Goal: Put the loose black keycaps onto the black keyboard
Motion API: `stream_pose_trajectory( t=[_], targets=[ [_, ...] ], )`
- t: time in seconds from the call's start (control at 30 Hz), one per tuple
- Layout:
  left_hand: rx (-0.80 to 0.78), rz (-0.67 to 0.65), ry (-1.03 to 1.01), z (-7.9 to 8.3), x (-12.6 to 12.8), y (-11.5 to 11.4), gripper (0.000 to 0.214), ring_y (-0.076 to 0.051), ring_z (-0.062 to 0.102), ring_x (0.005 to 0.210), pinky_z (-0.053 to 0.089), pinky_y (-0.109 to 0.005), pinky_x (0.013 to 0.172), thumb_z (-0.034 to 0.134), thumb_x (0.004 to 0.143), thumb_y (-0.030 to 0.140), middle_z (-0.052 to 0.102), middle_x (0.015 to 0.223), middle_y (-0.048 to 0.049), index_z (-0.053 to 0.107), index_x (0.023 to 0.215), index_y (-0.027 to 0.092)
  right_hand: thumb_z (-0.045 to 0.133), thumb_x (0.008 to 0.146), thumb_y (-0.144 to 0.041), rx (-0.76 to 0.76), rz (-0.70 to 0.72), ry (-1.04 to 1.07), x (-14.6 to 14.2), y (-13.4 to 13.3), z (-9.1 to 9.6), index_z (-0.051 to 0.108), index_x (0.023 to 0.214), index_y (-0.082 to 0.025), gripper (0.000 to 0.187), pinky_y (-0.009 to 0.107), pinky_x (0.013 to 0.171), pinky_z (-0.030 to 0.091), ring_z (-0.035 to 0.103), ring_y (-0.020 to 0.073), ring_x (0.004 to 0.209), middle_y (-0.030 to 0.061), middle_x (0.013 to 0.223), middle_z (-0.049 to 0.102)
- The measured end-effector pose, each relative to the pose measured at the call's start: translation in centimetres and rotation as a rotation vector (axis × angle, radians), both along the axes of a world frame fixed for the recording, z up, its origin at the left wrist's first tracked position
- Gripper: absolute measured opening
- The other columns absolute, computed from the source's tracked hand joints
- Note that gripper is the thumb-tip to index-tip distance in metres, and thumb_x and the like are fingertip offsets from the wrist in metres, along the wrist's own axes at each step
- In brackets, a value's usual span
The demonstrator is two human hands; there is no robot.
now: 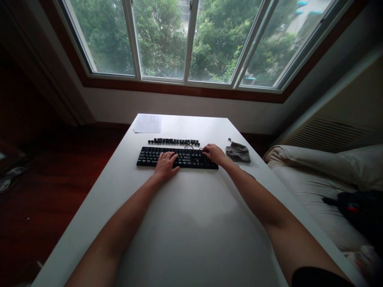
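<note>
A black computer keyboard (186,161) lies across the white table. My left hand (166,163) rests flat on its middle, fingers spread over the keys. Over the keyboard's right end, my right hand (214,153) is bent down with its fingertips drawn together at the upper keys. Whatever those fingers may hold is hidden. Just beyond the keyboard, loose black keycaps (173,141) stand in rows. A thin wire loop (189,146) lies between the keycaps and the keyboard.
A grey drawstring pouch (237,152) sits right of the keyboard, with a dark cable (249,174) nearby. Printed paper (148,123) lies at the table's far left corner. Windows (161,40) rise behind the table (191,223); a pale sofa (302,187) stands to the right.
</note>
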State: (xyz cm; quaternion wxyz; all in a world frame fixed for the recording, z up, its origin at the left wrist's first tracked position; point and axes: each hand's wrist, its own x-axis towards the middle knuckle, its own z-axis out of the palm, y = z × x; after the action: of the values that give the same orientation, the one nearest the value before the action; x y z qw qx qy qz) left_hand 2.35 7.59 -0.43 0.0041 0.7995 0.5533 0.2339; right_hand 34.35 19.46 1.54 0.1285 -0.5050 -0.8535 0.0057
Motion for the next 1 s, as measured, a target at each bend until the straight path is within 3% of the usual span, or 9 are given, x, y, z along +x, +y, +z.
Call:
stream_pose_trajectory(
  t=[0.33,0.6,0.8,1.0],
  targets=[
    [-0.009,0.015,0.023,0.2,0.4,-0.1,0.062,-0.033,0.04,0.146,0.018,-0.055,0.128,0.069,0.088,0.043,0.053,0.153,-0.0094,0.056,0.146,0.028,0.066,0.097,-0.032,-0.021,-0.035,-0.011,-0.3,-0.7,0.7,0.077,0.108,-0.024,0.017,0.034,0.095,0.047,0.061,0.0241,0.109,0.0083,0.113,0.072],
    [0.011,0.018,0.021,0.0,0.5,0.0,0.062,-0.032,0.042,0.144,0.02,-0.054,0.128,0.069,0.087,0.044,0.053,0.153,-0.0105,0.056,0.145,0.026,0.069,0.095,-0.029,-0.045,-0.002,0.038,-0.1,-0.3,0.5,0.079,0.105,-0.023,0.015,0.032,0.097,0.047,0.063,0.0229,0.109,0.0071,0.114,0.072],
    [0.014,0.032,0.013,0.2,0.9,0.0,0.062,-0.032,0.042,0.145,0.019,-0.054,0.128,0.069,0.087,0.044,0.053,0.153,-0.0106,0.057,0.145,0.025,0.065,0.097,-0.03,0.003,-0.063,0.072,-0.3,-1.0,0.0,0.078,0.107,-0.023,0.018,0.035,0.099,0.048,0.061,0.0245,0.113,0.0086,0.116,0.071],
    [0.012,0.041,0.011,0.1,1.0,0.1,0.061,-0.032,0.04,0.147,0.019,-0.055,0.128,0.068,0.088,0.043,0.052,0.155,-0.0101,0.056,0.146,0.026,0.053,0.103,-0.037,0.085,-0.064,0.109,-0.8,-3.3,-0.9,0.071,0.131,-0.022,0.036,0.042,0.108,0.046,0.059,0.0279,0.121,0.0113,0.128,0.069]
  ],
)
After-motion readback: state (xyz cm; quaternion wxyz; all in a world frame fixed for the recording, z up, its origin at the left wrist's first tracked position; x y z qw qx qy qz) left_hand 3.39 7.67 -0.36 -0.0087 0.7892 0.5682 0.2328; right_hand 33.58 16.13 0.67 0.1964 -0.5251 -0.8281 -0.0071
